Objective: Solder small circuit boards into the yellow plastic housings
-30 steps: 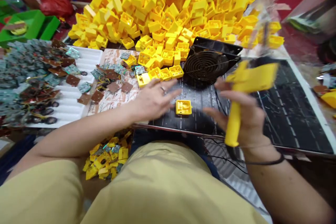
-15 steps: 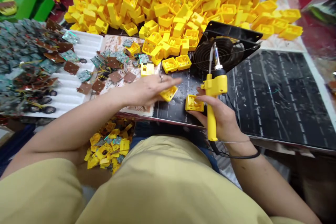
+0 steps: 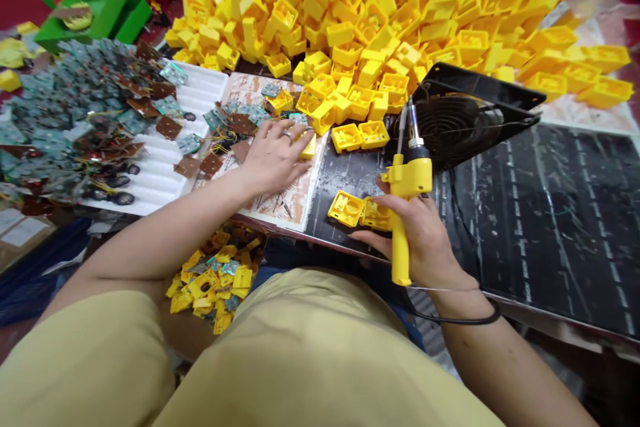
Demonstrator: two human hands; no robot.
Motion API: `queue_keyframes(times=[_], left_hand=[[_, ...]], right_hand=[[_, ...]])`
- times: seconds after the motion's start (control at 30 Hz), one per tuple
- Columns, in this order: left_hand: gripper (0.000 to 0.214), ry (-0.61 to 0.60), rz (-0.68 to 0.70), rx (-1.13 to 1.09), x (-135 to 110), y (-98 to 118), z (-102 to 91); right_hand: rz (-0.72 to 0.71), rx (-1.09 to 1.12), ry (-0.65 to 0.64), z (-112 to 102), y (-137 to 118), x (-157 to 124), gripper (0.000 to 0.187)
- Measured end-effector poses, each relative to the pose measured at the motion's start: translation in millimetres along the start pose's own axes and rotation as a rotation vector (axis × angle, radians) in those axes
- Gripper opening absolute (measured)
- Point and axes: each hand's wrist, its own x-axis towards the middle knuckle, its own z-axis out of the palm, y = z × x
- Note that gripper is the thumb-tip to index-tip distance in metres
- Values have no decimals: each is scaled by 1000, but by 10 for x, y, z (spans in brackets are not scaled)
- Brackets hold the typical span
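Note:
My left hand [image 3: 275, 159] reaches over the table with fingers spread, the fingertips on a yellow plastic housing [image 3: 307, 147]. My right hand [image 3: 425, 233] grips a yellow soldering gun [image 3: 401, 240], its metal tip pointing up and away from me. Two open yellow housings, a left one [image 3: 345, 208] and a right one [image 3: 375, 215], lie side by side on the black mat. The right one is partly hidden behind my right thumb and the gun; whether my fingers press on it I cannot tell.
A big heap of yellow housings [image 3: 350, 33] fills the back. A black fan [image 3: 460, 120] stands behind the gun. Circuit boards with wires [image 3: 90, 120] pile on a white foam tray [image 3: 165, 160] at left. Green bins [image 3: 85, 13] sit beyond. More yellow parts [image 3: 213, 287] lie below the table edge.
My left hand has left a housing on the mat beside the other one and moved back left to another housing. My right hand still holds the soldering gun. The view has shifted left.

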Motion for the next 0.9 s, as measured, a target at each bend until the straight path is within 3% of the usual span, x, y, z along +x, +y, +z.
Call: queue_keyframes(times=[0.2,0.27,0.33,0.4,0.47,0.57,0.77,0.83,0.9], left_hand=[[46,36,100,-118,19,54,-197],[42,-87,179,-323,-29,113,-281],[38,-292,217,-505,-66,215,-303],[41,-426,166,-482,-82,333,-275],[46,-389,76,-274,-99,414,-236],[53,-204,31,-21,-173,399,-209],[53,-154,315,-253,-409,306,-127],[55,-106,241,-281,-364,272,-133],[57,-17,66,-249,-202,141,-187]], right_hand=[[-71,28,-18,99,-56,49,43],[-60,31,-2,65,-35,1,48],[-69,28,-9,28,-4,-38,52],[-95,19,-32,6,27,-61,52],[-110,8,-54,-6,54,-73,54],[-97,18,-78,-31,85,-95,61],[-70,117,-115,-45,87,-112,55],[-77,133,-103,-30,81,-99,54],[-84,132,-77,-25,82,-89,57]])
